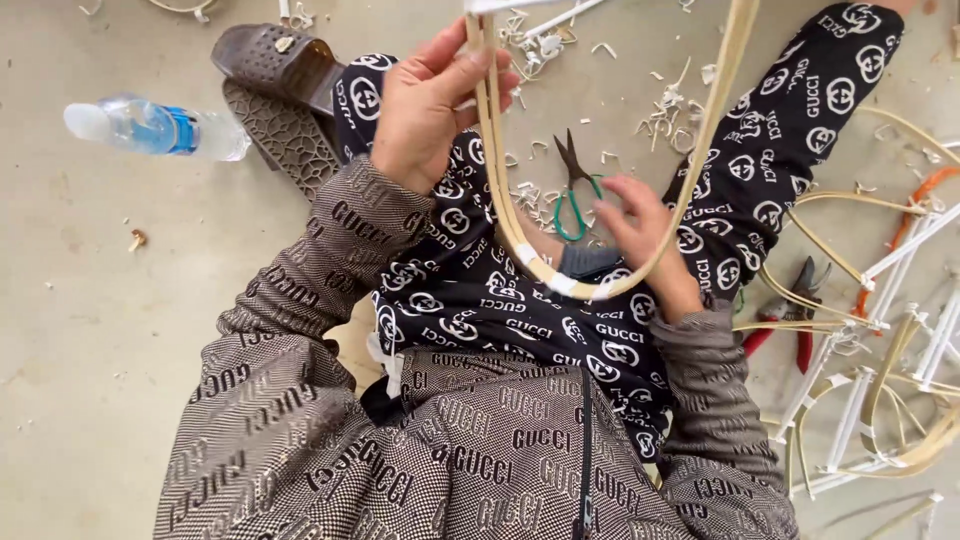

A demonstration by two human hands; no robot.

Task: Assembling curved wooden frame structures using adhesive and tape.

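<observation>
Both hands grip the bent cane strip (520, 240): left hand (425, 105) raised, right hand (645, 235) low.

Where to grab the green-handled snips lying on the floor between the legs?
Take the snips by the green loop handle, coming from above on the person's side. The dark blades point away, the loop lies flat nearest the right hand and is unobstructed, clear of the bent cane strip.

Bare floor (90, 300) lies left; bent cane frames (880, 400) crowd the right.
</observation>
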